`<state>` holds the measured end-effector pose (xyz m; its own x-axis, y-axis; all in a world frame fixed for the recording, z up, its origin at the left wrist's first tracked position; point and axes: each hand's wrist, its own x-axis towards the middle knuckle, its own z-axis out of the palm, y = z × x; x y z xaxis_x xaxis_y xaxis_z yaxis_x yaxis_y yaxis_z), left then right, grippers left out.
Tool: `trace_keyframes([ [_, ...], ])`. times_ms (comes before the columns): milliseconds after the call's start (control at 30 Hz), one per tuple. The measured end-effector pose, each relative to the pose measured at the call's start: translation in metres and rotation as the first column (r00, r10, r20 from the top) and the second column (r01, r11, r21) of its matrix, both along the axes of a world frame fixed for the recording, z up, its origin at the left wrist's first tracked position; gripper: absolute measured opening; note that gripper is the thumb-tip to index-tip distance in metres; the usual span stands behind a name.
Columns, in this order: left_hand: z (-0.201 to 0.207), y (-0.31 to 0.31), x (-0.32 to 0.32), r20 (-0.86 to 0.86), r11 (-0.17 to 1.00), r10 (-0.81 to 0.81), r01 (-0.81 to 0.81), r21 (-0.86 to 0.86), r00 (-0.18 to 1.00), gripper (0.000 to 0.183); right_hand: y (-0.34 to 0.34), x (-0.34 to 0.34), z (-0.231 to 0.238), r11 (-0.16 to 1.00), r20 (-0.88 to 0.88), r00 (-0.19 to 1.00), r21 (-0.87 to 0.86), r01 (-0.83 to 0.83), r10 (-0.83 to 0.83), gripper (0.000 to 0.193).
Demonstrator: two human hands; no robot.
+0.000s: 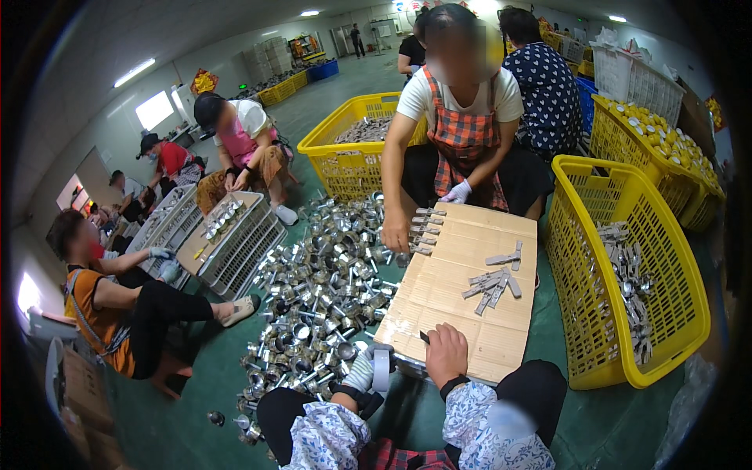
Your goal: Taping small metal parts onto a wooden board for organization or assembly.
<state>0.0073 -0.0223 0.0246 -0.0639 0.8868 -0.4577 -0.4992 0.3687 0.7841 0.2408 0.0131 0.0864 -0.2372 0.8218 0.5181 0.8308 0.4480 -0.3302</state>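
Observation:
My right hand (446,351), bare with a dark wristband, rests at the near edge of a cardboard sheet (462,235). Its fingers are closed on a small tool whose dark, flat tip (424,338) juts out to the left. My left hand (360,371), in a whitish glove, is low beside the cardboard's near left corner, at the edge of a heap of metal cups with stems (313,313). A grey ring-shaped thing (381,368) is right against it; the left fingers are mostly hidden. Several flat grey metal clips (492,288) lie on the cardboard.
Opposite, a person in a checked apron (462,125) puts a bare hand to a row of clips (425,229) on the cardboard's left edge. A yellow crate (580,313) with metal pieces stands at right, another yellow crate (337,172) behind the heap. Other people sit at left.

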Motion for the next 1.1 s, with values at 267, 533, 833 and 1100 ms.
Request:
trace_keyframes([
  [267,-0.011,0.003,-0.006,0.014,0.999,-0.007,0.008,-0.038,1.0,0.015,-0.001,-0.002,0.002,1.0,0.005,1.0,-0.015,0.0,0.0,0.023],
  [533,-0.01,0.003,-0.005,0.011,1.0,-0.002,0.002,-0.022,1.0,0.019,0.0,-0.003,0.002,1.0,0.012,1.0,-0.023,0.004,-0.004,0.023],
  [833,-0.013,0.004,-0.005,0.02,1.0,-0.013,0.013,-0.028,1.0,0.021,0.0,-0.002,-0.001,1.0,0.014,1.0,-0.028,0.01,-0.009,0.024],
  [1100,-0.015,0.004,-0.01,0.049,1.0,-0.005,0.006,-0.022,0.999,0.021,-0.001,-0.005,0.003,1.0,0.008,1.0,-0.024,0.003,-0.003,0.023],
])
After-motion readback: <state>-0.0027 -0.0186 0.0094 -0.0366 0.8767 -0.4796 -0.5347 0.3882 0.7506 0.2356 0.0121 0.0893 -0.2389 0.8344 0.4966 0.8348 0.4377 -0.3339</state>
